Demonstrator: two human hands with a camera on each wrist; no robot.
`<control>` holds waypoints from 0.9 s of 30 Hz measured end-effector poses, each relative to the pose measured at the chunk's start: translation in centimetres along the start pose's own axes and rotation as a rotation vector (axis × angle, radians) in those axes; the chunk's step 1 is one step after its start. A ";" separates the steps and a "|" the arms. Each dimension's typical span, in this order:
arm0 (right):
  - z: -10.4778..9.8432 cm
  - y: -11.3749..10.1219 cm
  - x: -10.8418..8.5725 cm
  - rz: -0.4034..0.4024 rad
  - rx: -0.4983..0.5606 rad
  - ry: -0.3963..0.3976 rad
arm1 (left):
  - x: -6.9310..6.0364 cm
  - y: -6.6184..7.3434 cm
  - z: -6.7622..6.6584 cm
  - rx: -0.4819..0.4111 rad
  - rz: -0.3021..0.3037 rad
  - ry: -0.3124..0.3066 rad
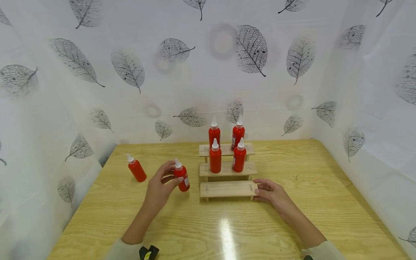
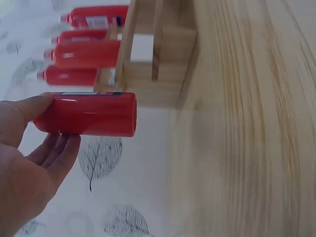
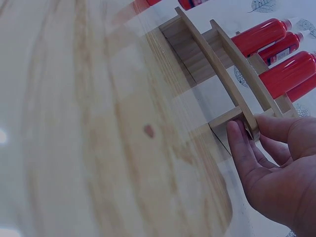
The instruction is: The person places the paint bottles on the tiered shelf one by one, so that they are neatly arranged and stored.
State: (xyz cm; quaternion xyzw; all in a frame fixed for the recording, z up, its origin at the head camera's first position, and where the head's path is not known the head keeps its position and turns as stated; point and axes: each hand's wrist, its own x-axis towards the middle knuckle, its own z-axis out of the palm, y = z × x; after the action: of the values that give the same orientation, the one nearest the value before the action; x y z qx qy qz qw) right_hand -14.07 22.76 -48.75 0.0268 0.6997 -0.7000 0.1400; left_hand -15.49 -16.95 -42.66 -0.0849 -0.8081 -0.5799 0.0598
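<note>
My left hand (image 1: pixel 158 187) grips a red squeeze bottle (image 1: pixel 183 182) with a white nozzle cap, just left of a three-step wooden rack (image 1: pixel 224 189). The left wrist view has thumb and fingers around the upper part of that bottle (image 2: pixel 94 114), its base held off the tabletop. With thumb and fingers, my right hand (image 1: pixel 274 196) pinches the right end of the rack's lowest step; the right wrist view catches this hand (image 3: pixel 281 168) at the board's edge. Two red bottles (image 1: pixel 215 160) stand on the middle step, and two more (image 1: pixel 238 135) on the top one.
Another red bottle (image 1: pixel 137 170) with a white nozzle stands on the wooden table (image 1: pixel 260 227), left of my left hand. White cloth (image 1: pixel 201 83) with a leaf print hangs behind the table and along both sides.
</note>
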 end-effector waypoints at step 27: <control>-0.1 -0.1 0.0 0.019 -0.029 0.010 | 1.8 3.3 13.3 -0.033 0.136 -0.323</control>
State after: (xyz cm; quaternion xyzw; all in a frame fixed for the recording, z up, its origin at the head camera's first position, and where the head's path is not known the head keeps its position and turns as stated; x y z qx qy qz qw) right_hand -14.11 22.84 -48.68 0.0347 0.7101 -0.6884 0.1436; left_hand -16.54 -3.19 -43.53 -0.2322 -0.7900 -0.5665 -0.0332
